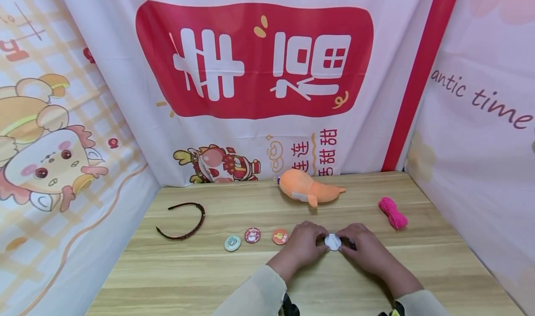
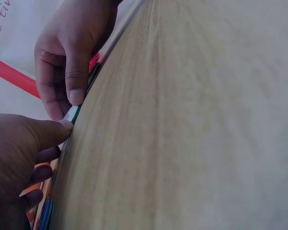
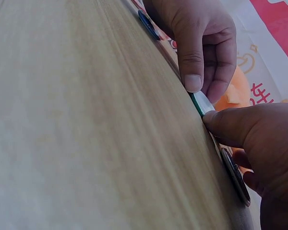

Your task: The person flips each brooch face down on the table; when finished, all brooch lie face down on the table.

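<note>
A round white-faced badge [image 1: 333, 242] lies on the wooden table between the two hands. My left hand [image 1: 307, 242] pinches its left edge with thumb and fingers, while my right hand [image 1: 364, 247] pinches the right edge. Seen nearly edge-on in the right wrist view, the badge [image 3: 200, 104] shows a green rim close to the tabletop. Under the right hand's fingers sits another round, dark-edged badge [image 3: 236, 177], mostly covered in the head view. Left of the left hand are an orange badge [image 1: 280, 236], a red badge [image 1: 252, 235] and a pale green badge [image 1: 232, 243].
An orange plush toy [image 1: 307, 187] lies at the table's back edge. A bundle of pink yarn [image 1: 393, 213] is at the back right, and a dark headband [image 1: 186, 223] at the left. Printed cloth [image 1: 255, 98] hangs behind the table [image 1: 175, 274] and along both sides.
</note>
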A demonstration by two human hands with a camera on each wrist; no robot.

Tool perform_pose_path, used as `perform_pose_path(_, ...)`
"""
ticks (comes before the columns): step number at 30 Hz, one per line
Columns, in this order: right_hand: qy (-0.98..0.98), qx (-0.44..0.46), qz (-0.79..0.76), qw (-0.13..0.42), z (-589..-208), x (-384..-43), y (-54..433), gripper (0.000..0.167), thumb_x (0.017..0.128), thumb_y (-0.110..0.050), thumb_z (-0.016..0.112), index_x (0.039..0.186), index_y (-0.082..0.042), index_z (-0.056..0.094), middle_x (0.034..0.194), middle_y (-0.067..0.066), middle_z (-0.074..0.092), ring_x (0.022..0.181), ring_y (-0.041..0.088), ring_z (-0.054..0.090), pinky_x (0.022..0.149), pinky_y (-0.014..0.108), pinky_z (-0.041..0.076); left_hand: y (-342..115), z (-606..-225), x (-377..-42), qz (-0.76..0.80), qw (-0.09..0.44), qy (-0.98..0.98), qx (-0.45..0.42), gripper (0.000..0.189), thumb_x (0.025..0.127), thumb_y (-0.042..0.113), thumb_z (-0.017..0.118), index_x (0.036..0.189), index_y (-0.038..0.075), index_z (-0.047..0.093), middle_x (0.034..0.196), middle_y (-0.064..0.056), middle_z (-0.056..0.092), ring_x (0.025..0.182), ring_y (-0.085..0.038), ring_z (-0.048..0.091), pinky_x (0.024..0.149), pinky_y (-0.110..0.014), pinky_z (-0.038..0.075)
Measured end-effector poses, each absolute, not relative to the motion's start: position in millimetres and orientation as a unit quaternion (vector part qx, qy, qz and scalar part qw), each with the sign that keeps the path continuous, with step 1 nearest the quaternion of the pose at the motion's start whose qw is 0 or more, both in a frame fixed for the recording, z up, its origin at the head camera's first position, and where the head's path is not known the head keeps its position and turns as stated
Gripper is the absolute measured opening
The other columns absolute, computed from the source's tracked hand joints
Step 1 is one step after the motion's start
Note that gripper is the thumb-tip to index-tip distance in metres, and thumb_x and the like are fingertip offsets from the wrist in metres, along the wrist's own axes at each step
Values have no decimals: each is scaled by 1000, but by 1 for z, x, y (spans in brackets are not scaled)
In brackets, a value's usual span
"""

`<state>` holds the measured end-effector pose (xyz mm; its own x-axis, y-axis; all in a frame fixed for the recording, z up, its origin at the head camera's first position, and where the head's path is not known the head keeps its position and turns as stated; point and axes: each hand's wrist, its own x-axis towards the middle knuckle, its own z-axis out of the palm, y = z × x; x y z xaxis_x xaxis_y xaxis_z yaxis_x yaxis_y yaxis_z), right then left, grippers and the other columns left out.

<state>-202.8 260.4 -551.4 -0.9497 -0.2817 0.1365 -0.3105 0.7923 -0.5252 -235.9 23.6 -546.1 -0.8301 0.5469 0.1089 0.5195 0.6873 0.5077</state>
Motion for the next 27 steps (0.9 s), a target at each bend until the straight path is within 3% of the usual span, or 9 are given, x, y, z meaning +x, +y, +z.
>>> perform_pose_path(9, -946, 170, 274, 32, -553, -202, 260, 28, 98, -22, 84, 126, -26, 79, 117, -14, 73, 124, 18, 63, 109, 53, 55, 24, -547, -238, 271, 37, 917, 289, 25, 98, 35, 84, 122, 29, 80, 119, 18, 74, 117, -4, 62, 106, -28, 53)
perform_pose_path(27, -946, 182, 267, 36, -551, -202, 261, 25, 99, -21, 83, 124, -26, 79, 119, -12, 73, 125, 20, 63, 110, 54, 55, 25, -545, -238, 248, 35, 919, 306, 25, 101, 36, 80, 123, 25, 81, 118, 13, 73, 112, -4, 61, 101, -25, 54)
